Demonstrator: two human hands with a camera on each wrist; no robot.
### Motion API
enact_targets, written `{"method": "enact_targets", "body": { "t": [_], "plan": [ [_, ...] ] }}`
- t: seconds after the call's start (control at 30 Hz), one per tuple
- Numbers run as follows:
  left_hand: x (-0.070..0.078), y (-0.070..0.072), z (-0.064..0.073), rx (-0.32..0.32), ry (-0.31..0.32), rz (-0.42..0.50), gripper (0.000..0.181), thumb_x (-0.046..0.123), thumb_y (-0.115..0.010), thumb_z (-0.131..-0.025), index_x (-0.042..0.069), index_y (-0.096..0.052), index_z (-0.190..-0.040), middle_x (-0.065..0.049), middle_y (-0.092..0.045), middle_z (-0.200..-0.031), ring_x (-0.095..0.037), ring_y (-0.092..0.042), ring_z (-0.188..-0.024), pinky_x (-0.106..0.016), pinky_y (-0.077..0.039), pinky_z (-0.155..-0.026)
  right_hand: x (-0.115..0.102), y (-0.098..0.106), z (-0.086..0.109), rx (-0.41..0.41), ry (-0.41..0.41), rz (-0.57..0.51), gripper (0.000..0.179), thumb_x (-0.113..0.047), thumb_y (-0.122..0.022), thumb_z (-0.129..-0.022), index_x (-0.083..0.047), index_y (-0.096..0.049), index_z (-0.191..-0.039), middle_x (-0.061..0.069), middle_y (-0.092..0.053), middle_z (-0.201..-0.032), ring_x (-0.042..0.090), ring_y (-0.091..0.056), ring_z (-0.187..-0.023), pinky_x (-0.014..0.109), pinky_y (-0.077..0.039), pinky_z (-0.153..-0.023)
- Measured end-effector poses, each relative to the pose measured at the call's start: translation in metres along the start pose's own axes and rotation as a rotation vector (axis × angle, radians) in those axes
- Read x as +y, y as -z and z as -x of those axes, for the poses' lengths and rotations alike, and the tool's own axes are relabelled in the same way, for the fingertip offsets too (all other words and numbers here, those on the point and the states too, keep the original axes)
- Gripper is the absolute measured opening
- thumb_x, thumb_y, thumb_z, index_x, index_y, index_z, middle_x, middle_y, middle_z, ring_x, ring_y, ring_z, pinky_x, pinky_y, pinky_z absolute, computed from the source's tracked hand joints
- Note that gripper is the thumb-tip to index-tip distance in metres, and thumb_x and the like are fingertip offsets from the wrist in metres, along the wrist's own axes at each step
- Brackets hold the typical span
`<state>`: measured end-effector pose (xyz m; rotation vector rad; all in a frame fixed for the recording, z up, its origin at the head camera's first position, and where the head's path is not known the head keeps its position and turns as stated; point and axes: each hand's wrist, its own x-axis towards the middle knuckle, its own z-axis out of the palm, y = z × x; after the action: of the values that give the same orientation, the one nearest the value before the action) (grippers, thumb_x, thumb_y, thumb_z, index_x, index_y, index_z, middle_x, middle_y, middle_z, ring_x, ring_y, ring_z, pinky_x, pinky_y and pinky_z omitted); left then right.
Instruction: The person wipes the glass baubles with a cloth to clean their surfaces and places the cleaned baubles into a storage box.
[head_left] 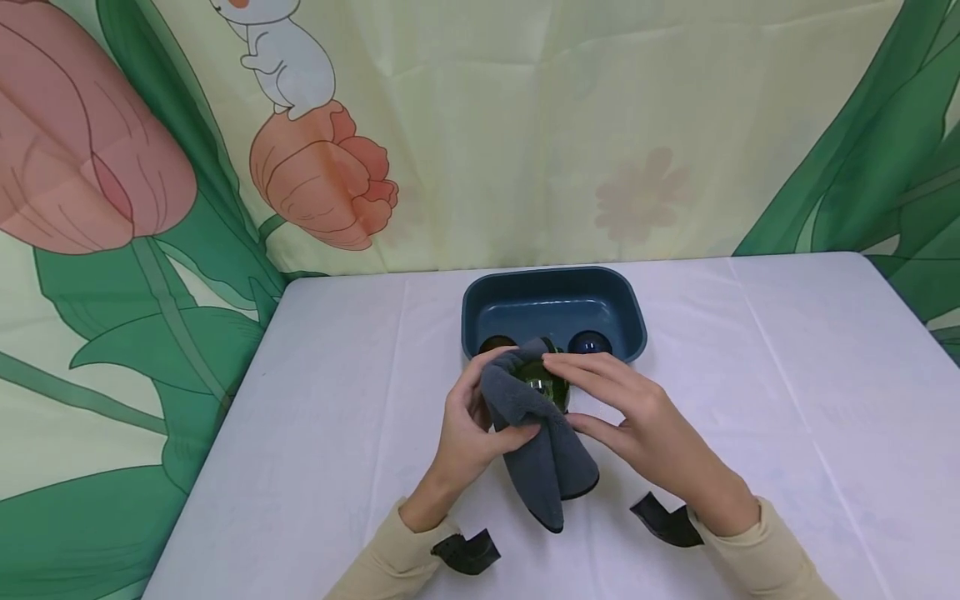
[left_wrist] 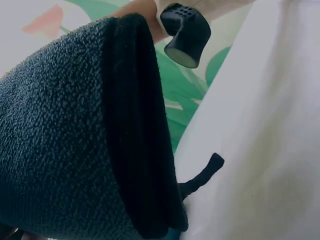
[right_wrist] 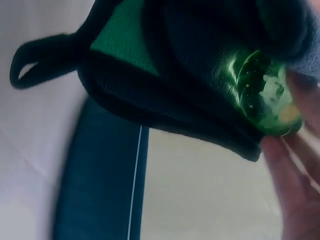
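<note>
My left hand (head_left: 467, 433) grips a dark grey-blue towel (head_left: 551, 462), its thumb across the near side. The towel wraps partly around a rounded, clear green glass vessel (head_left: 546, 385), whose exact kind is hard to make out. From the other side, my right hand (head_left: 637, 412) holds the glass between fingertips and thumb. In the right wrist view, light shines through the green glass (right_wrist: 270, 95), and the towel's hanging loop (right_wrist: 42, 60) sticks out. Close up in the left wrist view, towel fabric (left_wrist: 60, 135) covers most of the left hand.
Behind the hands a dark blue tray (head_left: 555, 287) stands on the white-covered table (head_left: 337, 383). Inside its near edge sit a brown rounded object (head_left: 497, 342) and a dark blue glassy one (head_left: 590, 342). A printed curtain (head_left: 510, 167) hangs behind the table.
</note>
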<state>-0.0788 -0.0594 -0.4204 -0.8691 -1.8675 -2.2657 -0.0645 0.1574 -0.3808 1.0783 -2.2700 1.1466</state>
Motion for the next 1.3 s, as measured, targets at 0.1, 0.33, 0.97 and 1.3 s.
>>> {"method": "enact_targets", "body": {
  "t": [0.1, 0.33, 0.97, 1.3],
  "plan": [
    [0.0002, -0.0002, -0.0005, 0.008, -0.003, -0.023, 0.072, 0.027, -0.079, -0.085, -0.006, -0.045, -0.139, -0.03, -0.052, -0.132, -0.016, -0.059, -0.117, -0.031, -0.05, -0.102, -0.0019, -0.0003, 0.001, -0.006, -0.085, -0.001, 0.079, 0.01, -0.084, -0.067, -0.01, -0.058, -0.139, 0.006, -0.06, -0.137, 0.018, -0.056, -0.126, 0.011, -0.039, -0.104],
    [-0.0014, 0.002, -0.0002, 0.03, 0.003, -0.069, 0.069, 0.026, -0.08, -0.084, -0.003, -0.047, -0.138, -0.028, -0.056, -0.131, -0.018, -0.062, -0.115, -0.033, -0.051, -0.102, -0.0002, 0.0, 0.0001, -0.022, -0.043, 0.018, 0.069, -0.006, -0.083, -0.078, -0.009, -0.055, -0.141, 0.007, -0.057, -0.141, 0.02, -0.053, -0.128, 0.011, -0.037, -0.107],
    [-0.0005, 0.0045, -0.0007, 0.016, -0.002, -0.013, 0.071, 0.025, -0.079, -0.085, -0.007, -0.045, -0.139, -0.031, -0.053, -0.132, -0.014, -0.061, -0.115, -0.028, -0.052, -0.099, -0.0003, -0.0025, -0.0015, 0.016, 0.05, 0.049, 0.058, -0.01, -0.081, -0.081, -0.005, -0.06, -0.136, 0.01, -0.06, -0.135, 0.024, -0.058, -0.121, 0.012, -0.04, -0.105],
    [-0.0024, 0.0019, -0.0006, 0.031, -0.001, -0.044, 0.07, 0.027, -0.079, -0.085, -0.005, -0.047, -0.138, -0.029, -0.054, -0.13, -0.015, -0.061, -0.115, -0.029, -0.051, -0.1, 0.0035, 0.0012, 0.0007, -0.03, 0.009, 0.037, 0.055, -0.031, -0.07, -0.092, -0.007, -0.056, -0.139, 0.008, -0.058, -0.14, 0.02, -0.054, -0.127, 0.014, -0.038, -0.108]
  ]
}}
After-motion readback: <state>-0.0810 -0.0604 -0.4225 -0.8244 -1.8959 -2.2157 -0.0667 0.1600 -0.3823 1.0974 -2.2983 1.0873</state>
